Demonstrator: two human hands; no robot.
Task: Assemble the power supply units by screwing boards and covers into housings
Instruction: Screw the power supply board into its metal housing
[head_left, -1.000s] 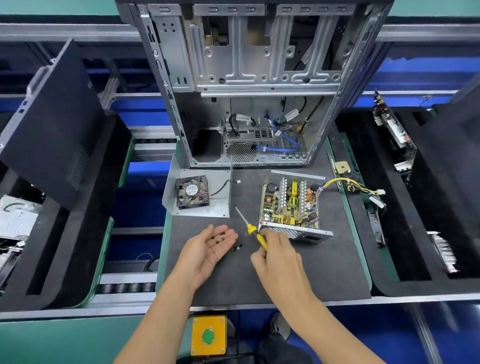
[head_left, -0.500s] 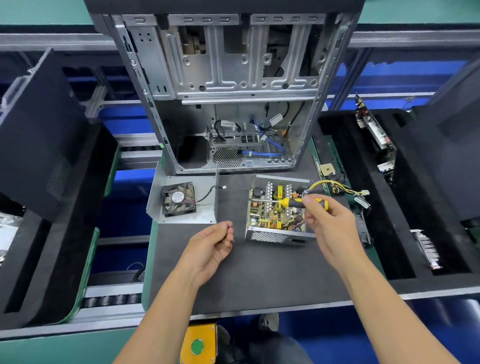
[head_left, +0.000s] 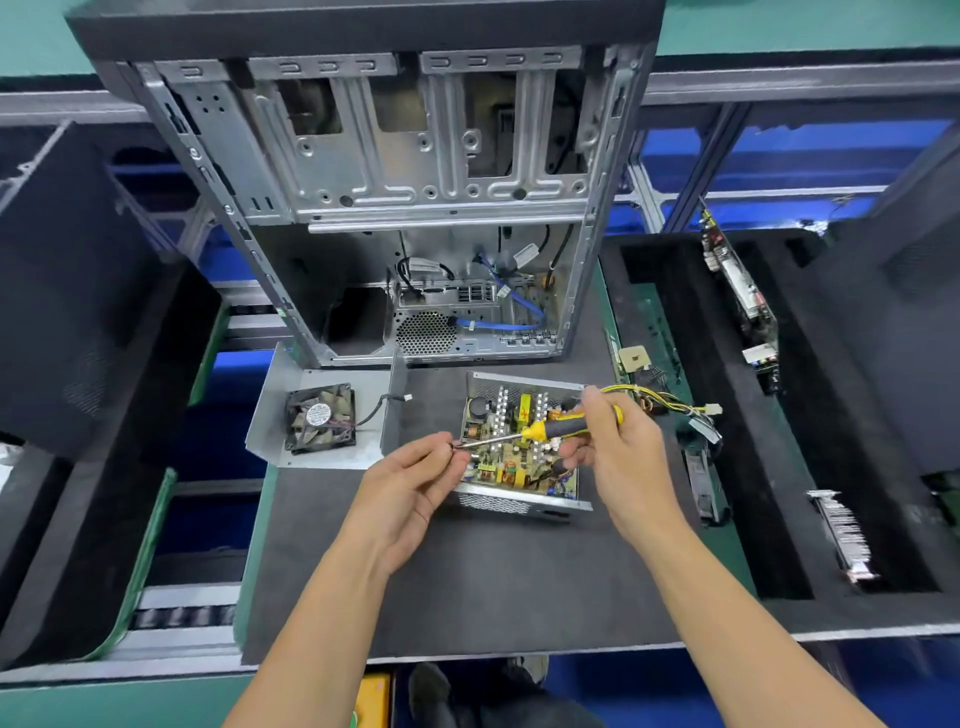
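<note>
An open metal power supply housing (head_left: 519, 501) with a circuit board (head_left: 511, 457) inside lies on the black mat. My right hand (head_left: 618, 457) grips a yellow and black screwdriver (head_left: 563, 426), held almost level above the board with its tip pointing left. My left hand (head_left: 410, 486) pinches a small dark screw (head_left: 456, 446) at the screwdriver's tip. Left of the housing lies its grey metal cover (head_left: 363, 447) with a black fan (head_left: 321, 418) mounted on it. Yellow and black wires (head_left: 665, 402) run out of the housing to the right.
An open grey computer case (head_left: 395, 208) stands upright behind the mat (head_left: 467, 582). Black foam trays flank it: the right one (head_left: 779, 415) holds circuit cards, the left one (head_left: 78, 467) a dark side panel. A yellow box sits at the bottom edge.
My left hand rose and closed its fingers on a screw, moving right toward the housing. My right hand swung the screwdriver's tip left to meet it. The camera moved closer.
</note>
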